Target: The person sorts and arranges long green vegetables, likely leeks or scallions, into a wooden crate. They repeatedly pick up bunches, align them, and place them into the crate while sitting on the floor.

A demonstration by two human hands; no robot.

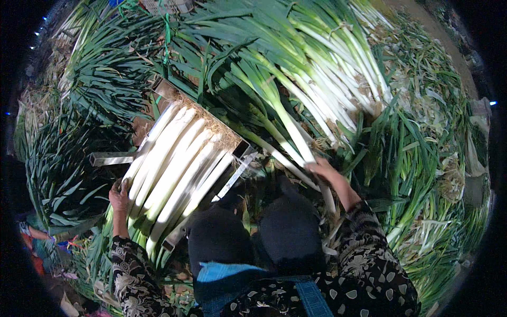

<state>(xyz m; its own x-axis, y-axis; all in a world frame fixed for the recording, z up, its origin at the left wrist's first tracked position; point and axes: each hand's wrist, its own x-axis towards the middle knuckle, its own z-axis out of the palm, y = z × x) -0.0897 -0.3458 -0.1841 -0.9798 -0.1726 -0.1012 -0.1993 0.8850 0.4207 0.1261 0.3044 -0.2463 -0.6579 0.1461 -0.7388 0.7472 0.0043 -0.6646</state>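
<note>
Several thick white leek-like green onions (pixel 170 158) lie side by side on a metal frame (pixel 158 90), their roots against its upper plate and their green ends towards the lower left. My left hand (pixel 119 194) rests at the left edge of this row, fingers touching the outermost stalk; whether it grips is unclear. To the right of the frame, my right hand (pixel 323 170) has its fingers around the lower white part of a loose green onion (pixel 287 119). Other loose stalks lie just beside that hand.
A large pile of green onions (pixel 332 75) lies beyond my right hand. More leafy bundles (pixel 107 79) lie at the upper left. Trimmed leaves (pixel 424 95) cover the right side. A metal bar (pixel 113 159) sticks out left of the frame. Another person's arm (pixel 39 233) shows at the far left.
</note>
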